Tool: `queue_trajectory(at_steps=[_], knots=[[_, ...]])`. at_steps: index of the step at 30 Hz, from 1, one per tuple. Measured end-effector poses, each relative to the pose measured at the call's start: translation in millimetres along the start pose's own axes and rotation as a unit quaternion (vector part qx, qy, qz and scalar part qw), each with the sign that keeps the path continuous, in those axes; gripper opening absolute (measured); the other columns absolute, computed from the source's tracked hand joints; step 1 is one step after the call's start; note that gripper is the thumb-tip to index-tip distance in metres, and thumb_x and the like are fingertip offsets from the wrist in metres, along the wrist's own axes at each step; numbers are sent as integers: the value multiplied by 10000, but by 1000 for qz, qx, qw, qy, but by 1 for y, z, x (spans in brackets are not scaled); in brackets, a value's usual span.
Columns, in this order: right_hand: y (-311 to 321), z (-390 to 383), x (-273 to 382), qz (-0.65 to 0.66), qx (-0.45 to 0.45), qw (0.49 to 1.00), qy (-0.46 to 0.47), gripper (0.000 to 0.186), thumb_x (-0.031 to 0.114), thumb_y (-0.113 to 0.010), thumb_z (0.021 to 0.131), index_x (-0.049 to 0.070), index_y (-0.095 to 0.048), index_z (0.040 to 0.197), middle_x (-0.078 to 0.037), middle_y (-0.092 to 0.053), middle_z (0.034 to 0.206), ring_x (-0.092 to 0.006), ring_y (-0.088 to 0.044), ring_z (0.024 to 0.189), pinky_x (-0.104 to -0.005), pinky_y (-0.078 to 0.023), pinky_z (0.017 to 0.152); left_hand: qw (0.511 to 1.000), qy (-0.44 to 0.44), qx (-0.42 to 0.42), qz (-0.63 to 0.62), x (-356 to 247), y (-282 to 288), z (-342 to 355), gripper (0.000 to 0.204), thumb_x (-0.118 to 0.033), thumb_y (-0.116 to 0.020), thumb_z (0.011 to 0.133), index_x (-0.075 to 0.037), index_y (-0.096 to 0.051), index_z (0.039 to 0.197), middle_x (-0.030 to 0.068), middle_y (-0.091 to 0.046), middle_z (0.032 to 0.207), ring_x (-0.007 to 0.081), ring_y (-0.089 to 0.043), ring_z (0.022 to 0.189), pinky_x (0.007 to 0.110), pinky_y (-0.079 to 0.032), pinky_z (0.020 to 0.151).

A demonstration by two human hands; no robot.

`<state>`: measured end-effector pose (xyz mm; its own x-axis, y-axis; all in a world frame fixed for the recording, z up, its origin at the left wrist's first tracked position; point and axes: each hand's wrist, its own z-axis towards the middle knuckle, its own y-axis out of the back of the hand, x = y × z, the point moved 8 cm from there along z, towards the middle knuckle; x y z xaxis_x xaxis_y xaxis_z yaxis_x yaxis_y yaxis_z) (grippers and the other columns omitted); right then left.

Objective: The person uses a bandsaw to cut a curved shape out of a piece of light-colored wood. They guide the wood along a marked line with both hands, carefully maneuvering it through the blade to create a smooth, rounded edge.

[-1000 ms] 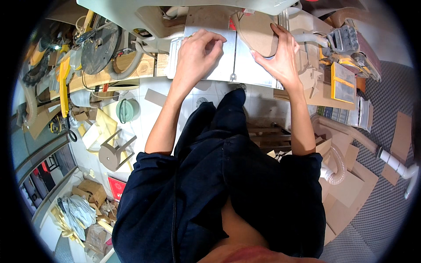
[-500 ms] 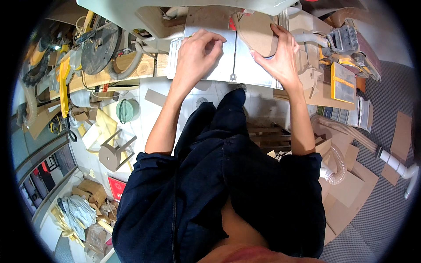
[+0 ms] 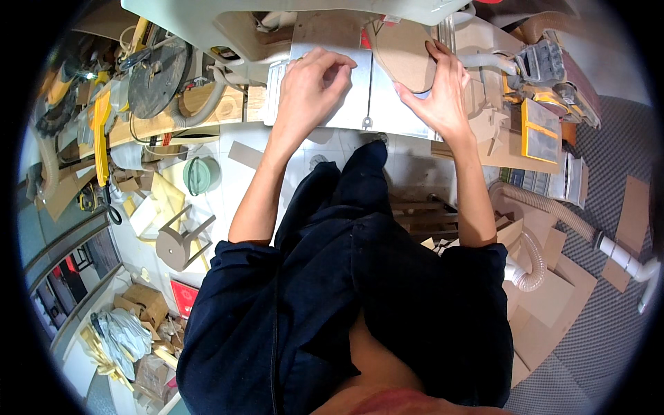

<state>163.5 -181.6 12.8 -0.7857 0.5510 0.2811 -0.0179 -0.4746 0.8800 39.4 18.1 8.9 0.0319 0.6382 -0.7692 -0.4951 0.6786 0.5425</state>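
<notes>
At the top of the head view, my left hand [image 3: 315, 84] rests on the pale metal machine table [image 3: 384, 111], left of its slot. Its fingers are curled in, thumb near the index fingertip; whatever they hold, if anything, is hidden. A tan sheet of board [image 3: 404, 54] with a curved edge lies right of the slot, beneath the machine housing. My right hand [image 3: 443, 91] grips its near right edge, with the thumb at the near side and the fingers along the right side. A small red part [image 3: 365, 38] shows beside the board at the slot. The cutting point is hidden.
The grey-green machine housing [image 3: 387, 8] overhangs the table. Board offcuts [image 3: 490, 124], a yellow-framed case [image 3: 541, 130] and a belt sander [image 3: 546, 66] stand right. A dark round disc [image 3: 160, 77] stands left. A stool [image 3: 174, 247] and hose [image 3: 553, 206] are below.
The board has shifted slightly under my right hand, whose fingers and thumb have moved a little. My left hand stays in place.
</notes>
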Motion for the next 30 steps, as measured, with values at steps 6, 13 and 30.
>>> queue_trajectory(at_steps=[6,13,30], knots=[[1,2,3,-3,1,1000,-7,990,498,-865,773,-70,-445,1467,-293,-504,1469,-410,-440,1415,-544,-246,1210,1000,5,1,6,0,0,0,156,-186,-703,945,-78,-806,990,90,-706,892,236,-710,783,375,-500,827],[0,2,4,-3,-4,1000,-15,995,500,-868,770,-74,-440,1460,-295,-478,1489,-418,-434,1419,-558,-234,1217,1000,7,-2,-1,1,0,0,153,-186,-704,945,-84,-808,991,85,-706,898,233,-712,784,378,-495,827],[-3,1,2,-14,-5,1000,-20,1017,523,-870,770,-103,-455,1455,-296,-496,1449,-419,-428,1398,-543,-256,1203,1000,7,-4,-6,4,-2,-1,163,-196,-698,949,-90,-813,996,82,-708,902,226,-702,776,369,-491,835]])
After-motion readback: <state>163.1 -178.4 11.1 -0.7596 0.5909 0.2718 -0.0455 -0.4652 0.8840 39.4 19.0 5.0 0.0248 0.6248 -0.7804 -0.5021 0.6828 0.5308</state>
